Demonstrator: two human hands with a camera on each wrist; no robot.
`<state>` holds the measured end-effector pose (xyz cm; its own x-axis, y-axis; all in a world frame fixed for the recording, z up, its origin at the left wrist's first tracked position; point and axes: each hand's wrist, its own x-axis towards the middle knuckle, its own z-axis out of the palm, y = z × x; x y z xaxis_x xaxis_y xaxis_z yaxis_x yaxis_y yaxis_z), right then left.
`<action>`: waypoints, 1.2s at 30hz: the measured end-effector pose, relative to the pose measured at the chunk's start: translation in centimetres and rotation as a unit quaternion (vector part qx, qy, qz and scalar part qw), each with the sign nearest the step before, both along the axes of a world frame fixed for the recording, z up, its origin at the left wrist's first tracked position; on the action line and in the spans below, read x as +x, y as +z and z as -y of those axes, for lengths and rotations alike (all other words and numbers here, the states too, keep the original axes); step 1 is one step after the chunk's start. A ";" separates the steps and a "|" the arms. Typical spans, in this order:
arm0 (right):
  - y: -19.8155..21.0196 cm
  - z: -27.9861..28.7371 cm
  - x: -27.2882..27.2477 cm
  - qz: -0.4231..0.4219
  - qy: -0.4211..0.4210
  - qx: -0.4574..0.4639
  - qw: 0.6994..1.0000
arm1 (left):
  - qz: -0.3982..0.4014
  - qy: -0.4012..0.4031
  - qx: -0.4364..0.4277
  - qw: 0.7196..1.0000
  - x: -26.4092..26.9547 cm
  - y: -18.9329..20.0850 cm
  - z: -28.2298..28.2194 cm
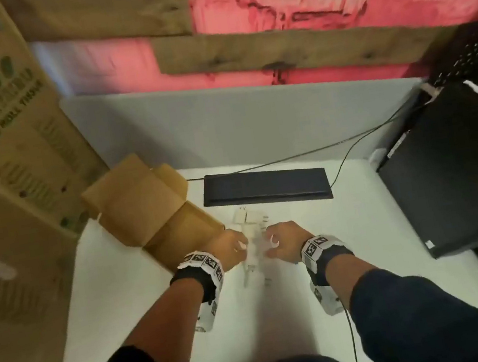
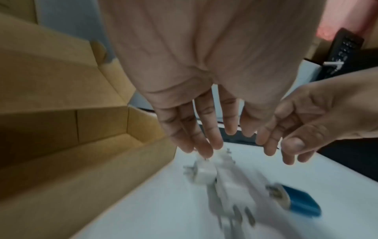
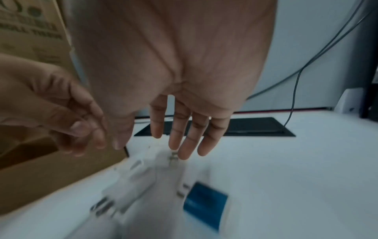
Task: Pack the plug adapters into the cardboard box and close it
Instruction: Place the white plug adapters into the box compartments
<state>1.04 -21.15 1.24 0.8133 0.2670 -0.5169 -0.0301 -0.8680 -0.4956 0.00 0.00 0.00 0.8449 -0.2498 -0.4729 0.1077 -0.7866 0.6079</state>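
Several white plug adapters (image 1: 251, 241) lie in a loose row on the white table (image 1: 124, 291), motion-blurred. A blue adapter (image 2: 294, 202) lies at the near end of the row, on its right side. The open cardboard box (image 1: 155, 212) stands just left of them, flaps up. My left hand (image 1: 235, 248) hovers at the left side of the row beside the box's corner. In the left wrist view its fingers (image 2: 204, 142) hang straight over the white adapters (image 2: 225, 182) and hold nothing. My right hand (image 1: 276, 245) hovers at the right side, and its straight fingers (image 3: 184, 137) hold nothing.
A flat black panel (image 1: 266, 186) lies behind the adapters, with a cable (image 1: 350, 145) running to a black computer tower (image 1: 459, 166) at the right. A large printed carton (image 1: 1, 154) stands at the left. A grey partition (image 1: 222, 121) closes the back.
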 end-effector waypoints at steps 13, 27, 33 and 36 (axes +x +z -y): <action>-3.9 -3.1 -0.7 -0.002 0.100 -0.038 0.994 | -0.029 -0.077 0.008 0.997 -3.1 -3.7 -0.8; -4.2 -3.0 5.1 0.133 0.047 -0.078 0.987 | -0.002 0.012 -0.001 1.000 -0.5 -4.3 0.0; -4.6 -2.7 6.2 0.096 0.112 -0.120 0.982 | -0.007 0.038 0.000 0.999 0.0 -5.3 0.1; -5.0 -2.1 6.0 0.116 0.076 -0.125 0.982 | -0.010 0.051 -0.001 0.999 0.3 -5.5 0.2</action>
